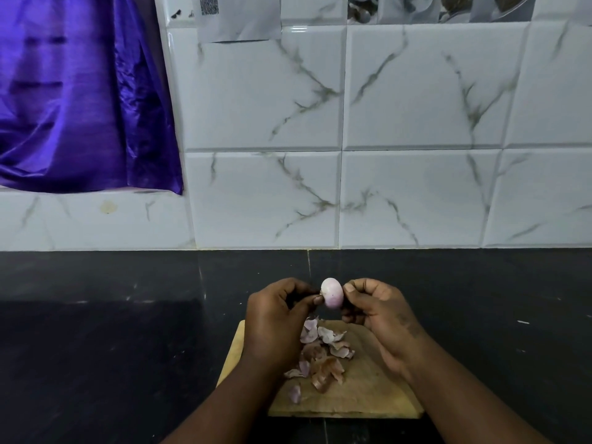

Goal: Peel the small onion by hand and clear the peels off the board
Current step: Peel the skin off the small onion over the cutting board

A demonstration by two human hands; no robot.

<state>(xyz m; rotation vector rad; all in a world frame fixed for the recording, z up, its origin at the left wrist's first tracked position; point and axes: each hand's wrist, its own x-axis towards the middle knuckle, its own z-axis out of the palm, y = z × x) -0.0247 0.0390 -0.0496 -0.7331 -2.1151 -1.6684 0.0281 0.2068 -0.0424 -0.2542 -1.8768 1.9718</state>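
Note:
A small pale pink onion (332, 292) is held up above the far edge of a wooden cutting board (368, 395). My right hand (376, 310) grips it from the right with thumb and fingers. My left hand (275, 318) pinches at its left side with the fingertips. The onion's visible surface looks smooth and bare. Several loose pink and brown peels (320, 357) lie in a heap on the board, below and between my hands. My left forearm covers the board's left part.
The board rests on a black stone counter (112, 331) that runs to a white marble-pattern tiled wall (352, 155). A purple curtain (73, 91) hangs at the upper left. Papers are stuck high on the tiles.

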